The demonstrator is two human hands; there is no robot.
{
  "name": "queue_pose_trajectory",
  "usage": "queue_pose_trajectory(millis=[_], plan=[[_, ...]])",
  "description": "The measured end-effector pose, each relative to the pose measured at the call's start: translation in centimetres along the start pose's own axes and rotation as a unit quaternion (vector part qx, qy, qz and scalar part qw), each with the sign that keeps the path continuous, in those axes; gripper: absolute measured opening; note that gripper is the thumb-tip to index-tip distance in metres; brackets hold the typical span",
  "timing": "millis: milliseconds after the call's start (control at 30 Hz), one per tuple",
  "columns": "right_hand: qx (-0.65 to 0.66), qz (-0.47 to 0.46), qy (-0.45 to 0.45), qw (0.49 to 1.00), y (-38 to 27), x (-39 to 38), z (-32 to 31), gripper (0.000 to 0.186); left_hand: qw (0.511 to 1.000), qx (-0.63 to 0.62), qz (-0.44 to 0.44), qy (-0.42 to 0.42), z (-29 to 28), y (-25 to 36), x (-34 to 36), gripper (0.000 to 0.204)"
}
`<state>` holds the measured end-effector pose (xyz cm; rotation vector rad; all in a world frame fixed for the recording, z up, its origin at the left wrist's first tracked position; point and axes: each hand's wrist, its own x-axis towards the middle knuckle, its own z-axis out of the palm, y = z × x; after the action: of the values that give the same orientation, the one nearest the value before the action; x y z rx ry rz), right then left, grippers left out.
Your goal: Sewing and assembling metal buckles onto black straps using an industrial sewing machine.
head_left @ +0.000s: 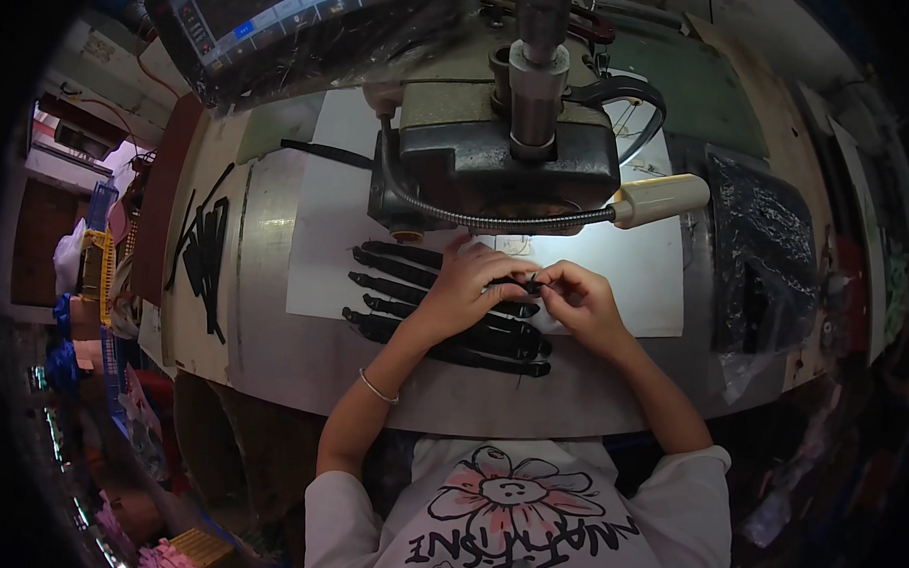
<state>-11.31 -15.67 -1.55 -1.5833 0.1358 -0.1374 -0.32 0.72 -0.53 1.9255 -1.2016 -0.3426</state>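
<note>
Both my hands meet over the pale work plate, in front of the machine head [499, 165]. My left hand [469, 290] pinches a small black fabric piece [533, 285], and my right hand [581, 300] grips its other side with thumb and forefinger. The piece is small and dark, so its exact shape cannot be made out. Beneath my left hand and wrist lie several narrow black fabric strips [379, 283], side by side, with loose thread ends. My left hand covers the middle of some of them.
A lamp [668, 199] on a flexible metal neck lights the plate. Up at the left hangs a screen [283, 23] in plastic wrap. More thin black strips [206, 255] lie on the left side of the table. A clear plastic bag with black contents [766, 255] rests at the right.
</note>
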Motion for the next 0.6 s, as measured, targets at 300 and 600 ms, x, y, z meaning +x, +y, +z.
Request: queue_pose_trajectory(millis=[300, 600], plan=[[-0.065, -0.033, -0.066, 0.995, -0.15, 0.28, 0.02, 0.011, 1.000, 0.031, 0.004, 0.000, -0.79, -0.03, -0.34, 0.020], [-0.031, -0.031, -0.067, 0.997, 0.47, 0.56, 0.03, 0.011, 0.999, 0.042, 0.009, 0.017, -1.12, 0.04, -0.46, 0.018]])
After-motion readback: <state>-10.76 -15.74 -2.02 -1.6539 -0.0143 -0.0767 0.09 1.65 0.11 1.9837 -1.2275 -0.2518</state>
